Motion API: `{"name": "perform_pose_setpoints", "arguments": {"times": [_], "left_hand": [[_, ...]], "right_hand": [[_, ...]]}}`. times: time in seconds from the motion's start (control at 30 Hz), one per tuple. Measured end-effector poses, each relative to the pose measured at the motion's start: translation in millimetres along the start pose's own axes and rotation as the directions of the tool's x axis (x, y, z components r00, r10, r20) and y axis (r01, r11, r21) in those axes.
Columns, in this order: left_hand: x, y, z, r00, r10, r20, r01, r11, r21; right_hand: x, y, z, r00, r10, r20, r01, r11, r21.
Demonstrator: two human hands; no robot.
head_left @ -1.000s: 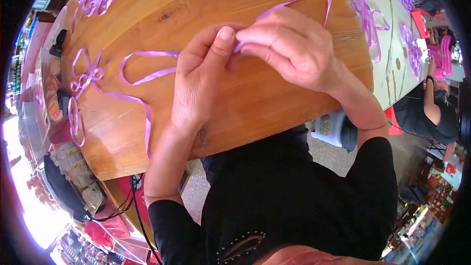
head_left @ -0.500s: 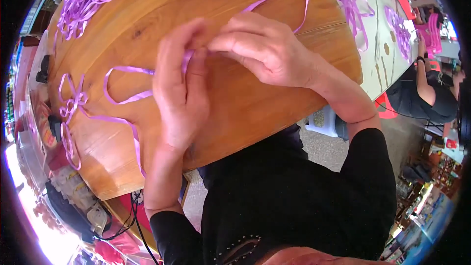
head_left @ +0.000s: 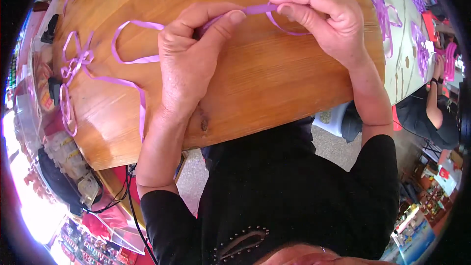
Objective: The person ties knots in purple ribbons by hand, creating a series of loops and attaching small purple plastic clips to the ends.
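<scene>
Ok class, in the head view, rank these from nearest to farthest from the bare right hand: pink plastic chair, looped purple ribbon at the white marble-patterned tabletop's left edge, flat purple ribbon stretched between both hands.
1. Flat purple ribbon: pinched in the right hand.
2. Looped purple ribbon: rightward, at the white tabletop's left edge.
3. Pink plastic chair: far right, past that tabletop.

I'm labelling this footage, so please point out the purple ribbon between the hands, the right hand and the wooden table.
Purple ribbon (head_left: 259, 9): head view, middle of its exposed straight stretch.
Right hand (head_left: 334, 23): head view, middle of the hand.
Wooden table (head_left: 274, 78): head view, bare part of the top.
</scene>
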State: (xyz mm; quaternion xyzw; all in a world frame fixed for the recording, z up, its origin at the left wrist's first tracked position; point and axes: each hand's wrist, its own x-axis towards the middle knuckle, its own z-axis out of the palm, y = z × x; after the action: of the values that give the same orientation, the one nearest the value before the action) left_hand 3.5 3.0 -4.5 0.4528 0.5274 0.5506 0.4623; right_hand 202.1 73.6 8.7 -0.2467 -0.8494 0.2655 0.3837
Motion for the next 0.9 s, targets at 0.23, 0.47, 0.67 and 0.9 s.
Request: {"name": "perform_pose_setpoints", "arguments": {"times": [0.23,0.47,0.67,0.9], "left_hand": [[15.5,9.9,1.5,0.735,0.654,0.177,-0.537,0.404,0.740],[-9.2,-12.8,8.5,0.990,-0.059,0.128,0.100,0.934,-0.342],[-11.4,-7.8,11.5,0.991,-0.059,0.120,0.083,0.976,-0.201],[-6.3,9.9,3.9,0.974,-0.202,-0.106,0.212,0.973,0.096]], "right_hand": [[-8.0,6.6,-1.2,0.984,-0.168,0.060,0.178,0.931,-0.318],[-11.6,-7.1,3.3,0.933,-0.355,-0.055,0.335,0.914,-0.229],[-14.3,-1.6,4.1,0.936,-0.353,-0.014,0.336,0.903,-0.267],[-7.7,3.2,7.4,0.976,-0.185,-0.114,0.162,0.970,-0.183]]}}
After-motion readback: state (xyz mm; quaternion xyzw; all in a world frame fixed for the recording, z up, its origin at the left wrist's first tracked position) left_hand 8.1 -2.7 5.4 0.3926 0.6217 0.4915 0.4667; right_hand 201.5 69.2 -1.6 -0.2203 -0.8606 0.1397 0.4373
